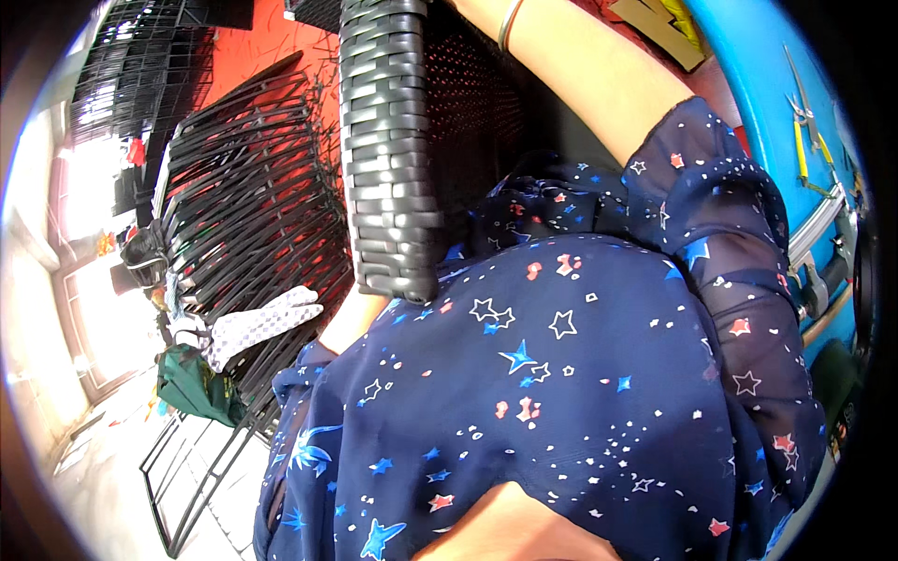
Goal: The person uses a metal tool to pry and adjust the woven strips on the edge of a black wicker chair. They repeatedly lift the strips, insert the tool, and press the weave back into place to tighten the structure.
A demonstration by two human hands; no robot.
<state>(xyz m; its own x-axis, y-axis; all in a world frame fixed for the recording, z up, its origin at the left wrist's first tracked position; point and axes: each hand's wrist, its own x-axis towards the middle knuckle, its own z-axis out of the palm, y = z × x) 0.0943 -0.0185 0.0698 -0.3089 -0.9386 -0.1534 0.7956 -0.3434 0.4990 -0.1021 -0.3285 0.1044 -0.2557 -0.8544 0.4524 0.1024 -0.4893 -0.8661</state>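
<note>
A black woven wicker furniture piece (388,150) stands upright against my body, which is covered by a dark blue star-print garment (561,374). My right forearm (589,75), with a thin bangle (510,23) on it, reaches up along the wicker's right side. That hand is cut off by the top edge. Only a short stretch of my left forearm (351,323) shows at the wicker's lower left, and that hand is hidden behind the woven piece. What either hand holds cannot be seen.
Black metal wire frames (253,206) lean stacked at the left over a red floor (257,47). A white dotted glove (267,323) and a green cloth (196,383) lie on them. At the right, a blue surface (767,103) carries yellow-handled pliers (802,140) and other tools.
</note>
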